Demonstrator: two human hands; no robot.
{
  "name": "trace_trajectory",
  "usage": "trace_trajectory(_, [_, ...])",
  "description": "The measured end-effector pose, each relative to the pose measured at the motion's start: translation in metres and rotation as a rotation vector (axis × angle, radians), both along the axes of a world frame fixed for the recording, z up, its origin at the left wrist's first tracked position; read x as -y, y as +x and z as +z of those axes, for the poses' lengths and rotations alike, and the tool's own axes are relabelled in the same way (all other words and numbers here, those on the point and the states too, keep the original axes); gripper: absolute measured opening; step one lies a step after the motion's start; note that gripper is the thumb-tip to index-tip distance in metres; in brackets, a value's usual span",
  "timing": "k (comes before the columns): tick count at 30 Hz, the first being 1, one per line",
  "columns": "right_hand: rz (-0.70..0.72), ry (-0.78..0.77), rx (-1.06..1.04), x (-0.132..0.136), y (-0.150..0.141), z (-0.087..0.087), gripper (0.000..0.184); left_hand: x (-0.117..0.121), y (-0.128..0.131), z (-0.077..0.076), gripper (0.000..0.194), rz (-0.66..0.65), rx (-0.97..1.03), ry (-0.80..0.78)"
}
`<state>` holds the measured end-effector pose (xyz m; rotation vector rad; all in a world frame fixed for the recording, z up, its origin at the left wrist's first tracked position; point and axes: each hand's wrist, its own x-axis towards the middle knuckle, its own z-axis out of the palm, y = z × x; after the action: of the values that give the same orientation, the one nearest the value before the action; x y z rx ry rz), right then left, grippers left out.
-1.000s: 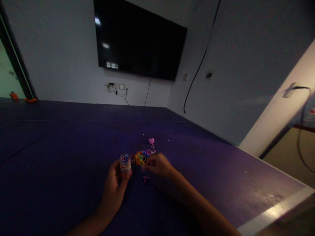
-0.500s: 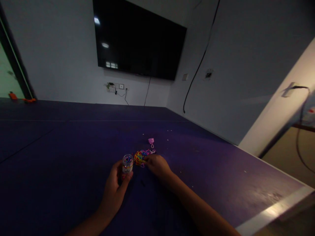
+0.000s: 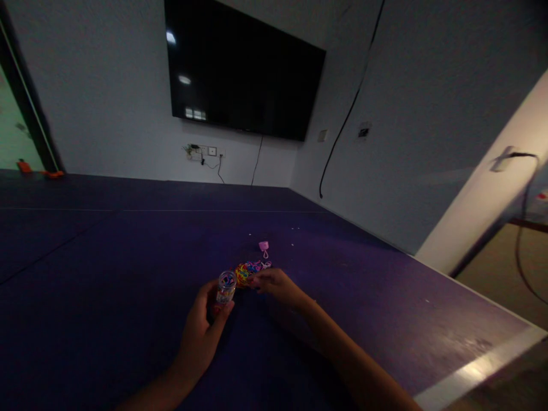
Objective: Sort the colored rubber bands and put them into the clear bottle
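My left hand (image 3: 200,328) grips a small clear jar (image 3: 225,286) with colourful bits inside, tilted slightly toward the right. Just beyond it lies a pile of colourful small bands (image 3: 248,269) on the dark blue table (image 3: 107,274). My right hand (image 3: 276,284) rests at the pile's near edge with its fingertips pinched together; what they hold is too small to make out. A small pink lid-like piece (image 3: 264,246) lies a little farther back on the table.
A large black screen (image 3: 244,68) hangs on the far wall above wall sockets (image 3: 204,150). A black cable (image 3: 346,114) runs down the right wall. The table's white edge line (image 3: 479,368) runs at the right front.
My left hand has brought the jar a little rightward, closer to the pile, and tilted it. My right hand moved forward from the near table onto the pile's edge.
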<state>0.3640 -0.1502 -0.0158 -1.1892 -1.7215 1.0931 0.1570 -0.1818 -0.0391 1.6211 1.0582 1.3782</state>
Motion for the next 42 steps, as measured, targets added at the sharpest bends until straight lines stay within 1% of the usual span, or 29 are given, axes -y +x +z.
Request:
trace_trajectory(2, [-0.193,0.215,0.012,-0.002,-0.003,0.000,0.037,0.001,0.000,0.000,0.042,0.012,-0.012,0.011])
trace_trajectory(3, [-0.253,0.319,0.031,-0.001,-0.005,0.001,0.037,0.001,0.000,0.001,0.041,0.017,-0.020,0.022])
trace_trajectory(4, [-0.281,0.425,0.063,0.003,-0.008,0.004,0.036,0.001,0.000,0.001,0.041,0.022,-0.029,0.037])
trace_trajectory(5, [-0.280,0.531,0.105,0.008,-0.011,0.007,0.035,0.000,0.000,0.001,0.040,0.030,-0.041,0.052])
trace_trajectory(7, [-0.187,0.704,0.212,0.022,-0.017,0.015,0.035,0.001,-0.001,0.003,0.038,0.039,-0.080,0.095])
trace_trajectory(8, [-0.134,0.754,0.251,0.028,-0.020,0.019,0.035,0.001,-0.002,0.004,0.036,0.043,-0.100,0.125])
trace_trajectory(10, [-0.074,0.803,0.299,0.038,-0.024,0.024,0.036,0.001,-0.002,0.006,0.034,0.045,-0.139,0.183])
trace_trajectory(12, [-0.049,0.831,0.315,0.043,-0.025,0.026,0.037,0.002,-0.003,0.008,0.033,0.047,-0.168,0.221])
trace_trajectory(16, [-0.037,0.849,0.296,0.042,-0.023,0.026,0.044,0.002,-0.004,0.008,0.033,0.065,-0.213,0.269])
trace_trajectory(21, [0.015,0.738,0.310,0.043,-0.027,0.029,0.057,0.001,-0.006,0.005,0.032,0.062,-0.297,0.394])
trace_trajectory(24, [0.055,0.657,0.311,0.046,-0.030,0.031,0.058,0.002,-0.007,0.005,0.034,0.043,-0.354,0.472])
trace_trajectory(27, [0.097,0.609,0.308,0.047,-0.031,0.031,0.060,0.004,-0.006,0.007,0.033,0.024,-0.388,0.511])
trace_trajectory(32, [0.122,0.599,0.332,0.047,-0.031,0.032,0.061,0.006,-0.006,0.006,0.032,0.027,-0.441,0.520])
trace_trajectory(36, [0.129,0.614,0.337,0.047,-0.031,0.033,0.058,0.006,-0.007,0.005,0.033,0.029,-0.440,0.516])
trace_trajectory(39, [0.073,0.620,0.273,0.045,-0.028,0.032,0.060,0.005,-0.006,0.005,0.035,0.048,-0.389,0.504])
trace_trajectory(42, [-0.014,0.632,0.177,0.042,-0.024,0.031,0.064,0.003,-0.004,0.006,0.036,0.042,-0.345,0.445])
